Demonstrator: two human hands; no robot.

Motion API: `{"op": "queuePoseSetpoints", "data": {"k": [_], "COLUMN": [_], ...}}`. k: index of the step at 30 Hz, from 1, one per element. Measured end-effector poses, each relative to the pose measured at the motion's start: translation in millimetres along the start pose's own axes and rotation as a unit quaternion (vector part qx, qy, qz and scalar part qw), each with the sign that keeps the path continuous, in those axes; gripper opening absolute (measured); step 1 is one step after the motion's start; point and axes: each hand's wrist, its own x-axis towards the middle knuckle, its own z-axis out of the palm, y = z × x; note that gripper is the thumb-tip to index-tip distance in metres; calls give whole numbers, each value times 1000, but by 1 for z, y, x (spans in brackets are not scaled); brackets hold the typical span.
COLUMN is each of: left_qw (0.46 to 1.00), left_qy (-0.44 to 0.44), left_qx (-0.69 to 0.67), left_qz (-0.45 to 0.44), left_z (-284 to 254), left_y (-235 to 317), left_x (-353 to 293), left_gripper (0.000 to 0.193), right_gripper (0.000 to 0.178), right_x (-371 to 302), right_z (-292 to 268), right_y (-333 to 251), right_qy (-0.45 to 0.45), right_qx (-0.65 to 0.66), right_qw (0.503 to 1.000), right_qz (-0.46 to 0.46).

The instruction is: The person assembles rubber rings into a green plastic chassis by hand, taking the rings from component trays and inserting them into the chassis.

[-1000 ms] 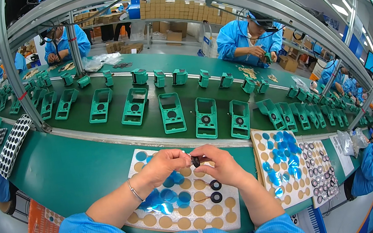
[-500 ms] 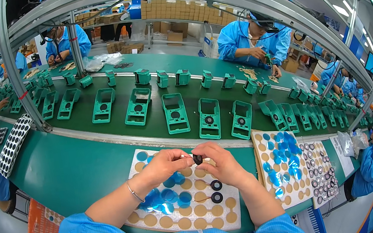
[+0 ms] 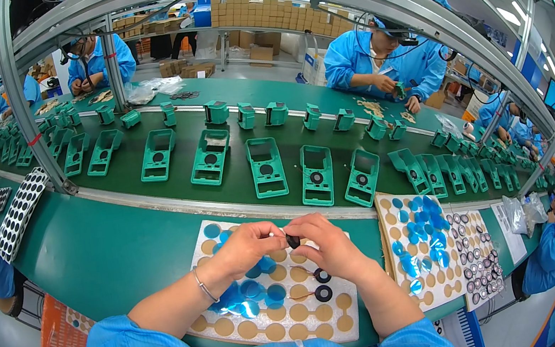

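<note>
My left hand [image 3: 249, 245] and my right hand [image 3: 326, 245] meet above a white sheet [image 3: 346, 321] dotted with tan discs. Together they pinch a small black ring [image 3: 293, 241] between their fingertips. Two more black rings [image 3: 322, 284] lie on the sheet just below my right hand. Blue round film pieces [image 3: 258, 292] are scattered on the sheet under my left wrist, which wears a thin bracelet.
A dark green conveyor belt [image 3: 128, 181] carries several green plastic housings [image 3: 266, 166] past me. A second sheet [image 3: 410, 243] with blue films and a sheet of black rings [image 3: 476, 251] lie to the right. An orange crate [image 3: 63, 345] stands lower left. Other workers in blue sit around the line.
The green housings on the belt have drifted to the right. My hands stay together on the black ring with only small finger movements.
</note>
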Motion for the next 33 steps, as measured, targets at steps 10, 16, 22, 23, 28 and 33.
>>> {"op": "queuePoseSetpoints", "data": {"k": [10, 16, 22, 23, 28, 33], "left_qw": [999, 996, 995, 992, 970, 985], "left_qy": [-6, 26, 38, 58, 95, 27], "left_qx": [-37, 52, 71, 92, 167, 94], "left_qz": [3, 61, 62, 66, 150, 139], "left_z": [-2, 1, 0, 0, 2, -2], "left_y": [2, 6, 10, 10, 16, 13], "left_x": [-5, -10, -11, -11, -14, -11], "left_gripper": [6, 8, 12, 13, 14, 12], "right_gripper": [36, 37, 37, 37, 35, 34], "right_x": [3, 1, 2, 2, 4, 5], "right_z": [10, 14, 14, 14, 8, 9], "right_y": [4, 10, 13, 13, 10, 11], "right_qy": [-24, -10, -16, -21, -57, -106], "right_qx": [221, 321, 419, 437, 485, 502], "right_qw": [971, 938, 891, 879, 845, 835], "right_qz": [87, 132, 175, 187, 218, 199]}}
